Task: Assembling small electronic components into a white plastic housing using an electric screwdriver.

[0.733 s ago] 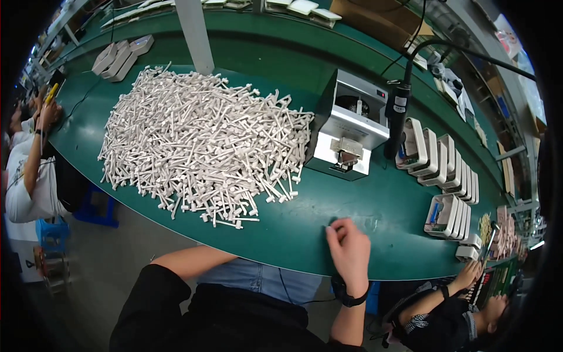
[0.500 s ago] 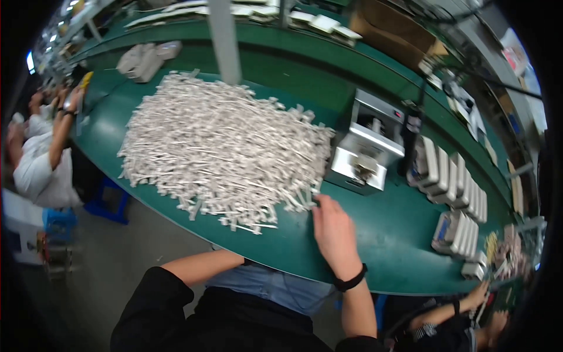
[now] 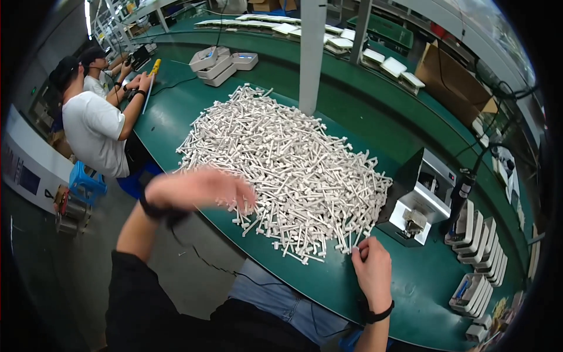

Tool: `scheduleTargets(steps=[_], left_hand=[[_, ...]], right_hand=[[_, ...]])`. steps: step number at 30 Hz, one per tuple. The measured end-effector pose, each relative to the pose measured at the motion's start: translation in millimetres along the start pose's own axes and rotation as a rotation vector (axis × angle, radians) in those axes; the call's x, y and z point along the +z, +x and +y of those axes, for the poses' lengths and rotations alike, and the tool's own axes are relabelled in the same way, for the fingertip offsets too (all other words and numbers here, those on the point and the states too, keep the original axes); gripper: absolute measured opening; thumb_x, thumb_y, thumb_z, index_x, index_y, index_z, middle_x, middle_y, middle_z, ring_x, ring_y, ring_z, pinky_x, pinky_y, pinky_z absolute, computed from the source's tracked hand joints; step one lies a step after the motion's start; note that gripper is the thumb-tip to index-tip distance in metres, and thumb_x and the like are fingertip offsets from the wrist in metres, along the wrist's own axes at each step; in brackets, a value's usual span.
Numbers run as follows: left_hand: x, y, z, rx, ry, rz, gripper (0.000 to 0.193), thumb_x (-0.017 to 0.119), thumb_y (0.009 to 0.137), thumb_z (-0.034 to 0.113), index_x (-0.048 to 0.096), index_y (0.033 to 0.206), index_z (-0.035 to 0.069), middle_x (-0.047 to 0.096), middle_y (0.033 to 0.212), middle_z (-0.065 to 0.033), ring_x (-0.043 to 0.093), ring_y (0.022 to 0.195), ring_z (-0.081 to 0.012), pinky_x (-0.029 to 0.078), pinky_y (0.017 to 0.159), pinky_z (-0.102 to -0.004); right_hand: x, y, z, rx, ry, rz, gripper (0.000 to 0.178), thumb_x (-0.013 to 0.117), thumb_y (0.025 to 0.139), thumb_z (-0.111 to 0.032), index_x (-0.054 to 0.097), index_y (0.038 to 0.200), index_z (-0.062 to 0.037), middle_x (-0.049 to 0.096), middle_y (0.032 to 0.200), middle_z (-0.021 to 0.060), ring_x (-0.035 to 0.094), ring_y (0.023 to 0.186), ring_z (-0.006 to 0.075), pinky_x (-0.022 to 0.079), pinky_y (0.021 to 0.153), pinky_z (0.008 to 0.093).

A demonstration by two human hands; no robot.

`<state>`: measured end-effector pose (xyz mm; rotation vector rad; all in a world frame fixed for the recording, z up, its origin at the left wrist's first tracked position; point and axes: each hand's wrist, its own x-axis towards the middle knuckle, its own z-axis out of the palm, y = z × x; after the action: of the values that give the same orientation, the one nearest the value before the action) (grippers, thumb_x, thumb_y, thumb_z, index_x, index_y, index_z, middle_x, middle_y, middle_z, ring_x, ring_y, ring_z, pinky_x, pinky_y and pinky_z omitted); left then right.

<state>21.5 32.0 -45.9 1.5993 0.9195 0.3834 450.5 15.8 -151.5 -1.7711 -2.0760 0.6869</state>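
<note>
A broad heap of small white T-shaped plastic pieces (image 3: 281, 158) covers the middle of the green table. My left hand (image 3: 196, 189), blurred by motion, hovers over the heap's near left edge; its fingers look stretched out and loosely apart, with nothing visible in them. At the heap's near right corner is my right hand (image 3: 374, 271), its thumb and fingers drawn together beside a few stray pieces. Whatever the right fingertips may pinch is too small or hidden to make out. To the right of the heap stands a silver and black bench machine (image 3: 419, 199).
Grey stacked housings (image 3: 217, 64) lie behind the heap by a white post (image 3: 311, 58). Rows of grey trays (image 3: 478, 237) stand at right, past a black cylindrical tool (image 3: 464, 190). Two people sit at the far left, one in a white shirt (image 3: 97, 129). A cable hangs by my lap.
My left hand has risen from below the table edge to above the heap. My right hand stays by the heap's right corner, its fingers more curled. The view has shifted, showing more on the left.
</note>
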Motion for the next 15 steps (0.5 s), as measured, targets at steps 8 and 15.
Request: scheduleTargets(steps=[8,15], left_hand=[[-357,59,-131,-0.711,1.002,1.233,0.082,0.069,0.091,0.066,0.065,0.13,-0.006,0.072,0.126,-0.0231,0.069,0.12,-0.0368,0.056,0.098,-0.0476],[-607,20,-249,-0.972,1.534,0.825,0.072,0.038,0.114,0.021,0.005,0.166,0.059,0.057,0.135,-0.0394,0.065,0.12,-0.0494,0.05,0.102,-0.064]], right_hand=[[-24,-35,21,0.109,0.186,-0.135,0.023,0.083,0.087,-0.01,0.066,0.098,0.0012,0.058,0.069,0.0106,0.06,0.062,0.0214,0.048,0.059,0.0356],[-13,-32,9,0.108,-0.041,-0.025,0.038,0.085,0.087,-0.032,0.06,0.098,-0.0043,0.063,0.091,0.0113,0.068,0.078,0.0333,0.054,0.066,0.0426]])
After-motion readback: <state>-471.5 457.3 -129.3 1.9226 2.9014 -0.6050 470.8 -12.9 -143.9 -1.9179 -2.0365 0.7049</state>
